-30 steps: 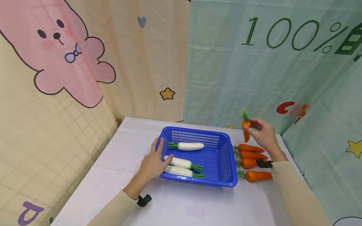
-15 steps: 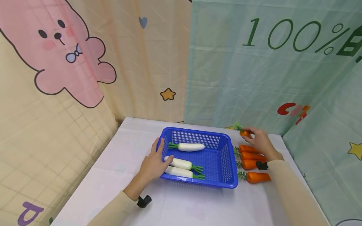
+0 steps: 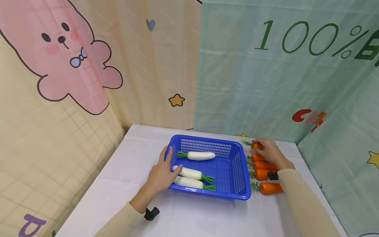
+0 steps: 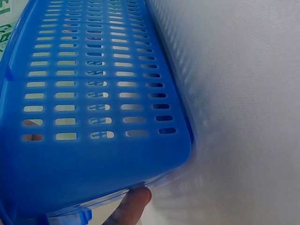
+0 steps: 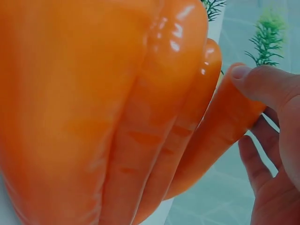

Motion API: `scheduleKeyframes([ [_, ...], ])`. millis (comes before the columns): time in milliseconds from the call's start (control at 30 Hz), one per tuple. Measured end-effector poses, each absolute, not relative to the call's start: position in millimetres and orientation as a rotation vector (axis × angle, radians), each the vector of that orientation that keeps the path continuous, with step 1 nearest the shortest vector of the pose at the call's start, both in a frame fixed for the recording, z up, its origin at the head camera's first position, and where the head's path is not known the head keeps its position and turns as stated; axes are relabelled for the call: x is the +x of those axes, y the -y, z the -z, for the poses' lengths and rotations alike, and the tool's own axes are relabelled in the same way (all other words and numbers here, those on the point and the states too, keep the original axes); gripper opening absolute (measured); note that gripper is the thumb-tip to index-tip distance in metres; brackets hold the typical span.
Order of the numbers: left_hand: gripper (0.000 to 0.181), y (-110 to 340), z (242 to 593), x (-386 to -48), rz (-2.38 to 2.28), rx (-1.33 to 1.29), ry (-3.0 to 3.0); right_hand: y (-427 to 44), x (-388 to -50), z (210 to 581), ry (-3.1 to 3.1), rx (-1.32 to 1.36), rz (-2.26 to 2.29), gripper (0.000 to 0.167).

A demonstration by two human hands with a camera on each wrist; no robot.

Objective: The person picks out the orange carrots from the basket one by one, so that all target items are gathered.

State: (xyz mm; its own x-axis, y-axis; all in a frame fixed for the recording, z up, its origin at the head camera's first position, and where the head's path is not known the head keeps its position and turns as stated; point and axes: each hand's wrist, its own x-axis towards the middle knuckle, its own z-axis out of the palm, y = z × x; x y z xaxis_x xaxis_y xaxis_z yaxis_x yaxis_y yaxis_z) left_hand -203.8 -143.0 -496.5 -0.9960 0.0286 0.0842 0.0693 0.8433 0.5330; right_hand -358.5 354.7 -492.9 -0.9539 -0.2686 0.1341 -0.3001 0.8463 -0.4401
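At the right of the head view my right hand (image 3: 271, 152) holds an orange carrot (image 3: 256, 145) with a feathery green top. The right wrist view shows the thumb (image 5: 262, 80) on the held carrot's upper end and fingers behind it. Several more carrots (image 3: 265, 165) lie in a column nearer me. My left hand (image 3: 162, 171) grips the left rim of a blue plastic basket (image 3: 207, 191), thumb inside, fingers outside. In the left wrist view one fingertip (image 4: 136, 201) touches the basket's outer wall (image 4: 93, 164). Three white radishes (image 3: 201, 156) with green stems lie inside the basket.
A white-covered table (image 3: 192, 217) bears everything. Printed cloth curtains (image 3: 237, 82) stand behind it and at both sides. The carrot column sits close to the basket's right wall. Dark devices (image 3: 151, 214) are strapped at both wrists.
My right hand has lowered the carrot from upright in the air to lying level at the far end of the carrot column. The left hand and basket have stayed put.
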Motion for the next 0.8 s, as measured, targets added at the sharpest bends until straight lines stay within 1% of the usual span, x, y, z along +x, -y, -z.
scheduleKeyframes([
  [300, 0.100, 144.0, 497.8, -204.7, 0.856, -0.081, 2.942, -356.2, -360.6, 497.2, 3.000, 0.510, -0.701, 0.044],
  [567, 0.099, 142.6, 497.5, -203.7, 0.861, -0.079, 2.943, -353.3, -357.5, 498.5, 3.045, 0.449, -0.733, 0.043],
  [800, 0.100, 142.4, 496.0, -202.4, 0.860, -0.064, 2.950, -355.1, -356.2, 503.3, 3.012, 0.473, -0.734, 0.041],
])
